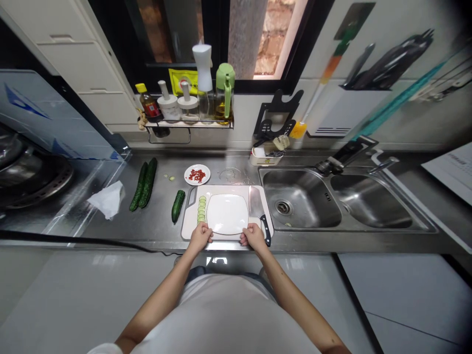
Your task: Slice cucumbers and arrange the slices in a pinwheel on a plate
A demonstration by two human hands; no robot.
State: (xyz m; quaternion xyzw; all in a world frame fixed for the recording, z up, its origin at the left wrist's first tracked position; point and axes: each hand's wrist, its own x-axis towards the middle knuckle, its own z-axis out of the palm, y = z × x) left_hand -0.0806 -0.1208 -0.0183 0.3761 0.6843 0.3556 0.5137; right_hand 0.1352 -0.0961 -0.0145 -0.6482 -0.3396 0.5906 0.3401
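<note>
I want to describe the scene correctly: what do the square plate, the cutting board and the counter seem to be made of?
Square plate: probably glazed ceramic, white and smooth with a soft sheen. Cutting board: likely plastic, matte white with a moulded handle hole. Counter: apparently stainless steel, grey and reflective. Left hand and right hand hold the plate's near edge.

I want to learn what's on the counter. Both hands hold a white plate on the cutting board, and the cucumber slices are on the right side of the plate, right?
Not quite. The head view shows the cucumber slices on the left side of the plate, not the right; the knife lies on the right. The rest holds: the left hand and right hand hold the white plate on the cutting board.
</note>
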